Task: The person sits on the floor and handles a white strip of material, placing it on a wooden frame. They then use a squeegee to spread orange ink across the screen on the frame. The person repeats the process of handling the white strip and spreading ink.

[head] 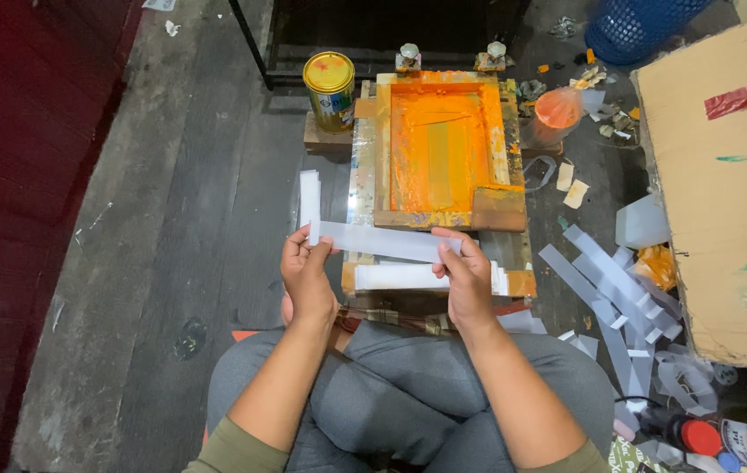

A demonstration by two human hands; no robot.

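Fingertips of left hand (307, 267) and right hand (463, 273) pinch opposite ends of 1 long translucent white plastic strip (384, 241), held level just in front of the orange-inked wooden screen-printing frame (443, 149). Both grips narrow, closed on the strip. Judgement: keep it taut, touch edges only (ink smears easily).

Counted: 1 frame, 1 yellow-lidded tin can (329, 88), 1 stack of white strips (400, 278) beneath the hands, 1 cardboard box (724, 184), a loose heap of printed strips (614, 298), number unclear.
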